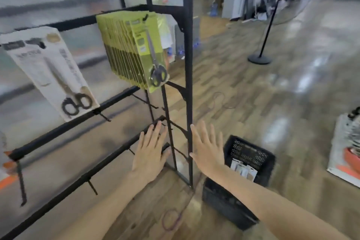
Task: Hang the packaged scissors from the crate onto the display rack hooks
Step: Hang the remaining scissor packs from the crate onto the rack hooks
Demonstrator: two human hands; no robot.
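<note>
So the black plastic crate (247,163) sits on the wood-plank floor (243,76) just right of the rack's corner post, perforated mesh-style walls, and inside you can see a few white-carded packages (243,169) standing on end against the far side, too blurry to read. Up on the black metal display rack (188,64) there's a thick stack of yellow-green carded scissors (134,48) hanging off one hook near the top, front pack showing grey-black handles at the bottom. To the left a white carded pair of scissors (50,72) with black loop handles hangs tilted on its own hook. Lower rails have bare thin hooks (103,116) sticking out. Both hands are empty: left hand (151,152) is flat with fingers spread, in front of the lower rails, and right hand (207,148) is the same, fingers straight and fanned, right beside the upright post. A round-based black stand (260,58) is off in the background on the shiny floor.
</note>
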